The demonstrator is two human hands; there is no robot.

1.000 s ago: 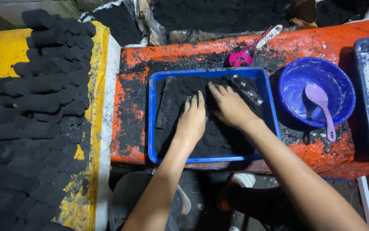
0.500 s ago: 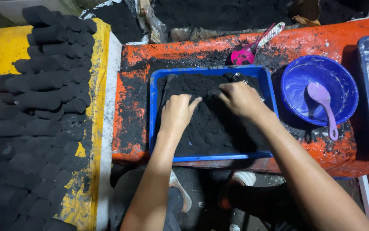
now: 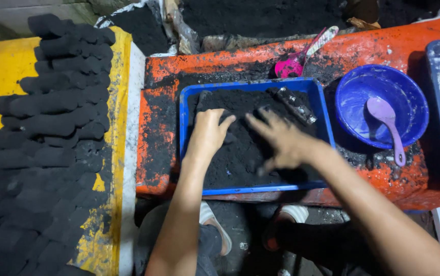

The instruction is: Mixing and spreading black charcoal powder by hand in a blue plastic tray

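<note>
Rows of black briquettes lie finished; the left hand and right hand, both open, press loose black powder in the blue tray.

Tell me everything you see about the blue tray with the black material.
The blue tray is a shallow rectangular one, plastic by its look, with a smudged rim. It sits flat on the orange bench, left of the blue bowl. Black powder nearly fills it. Both hands press into the powder: left hand, right hand.
</note>
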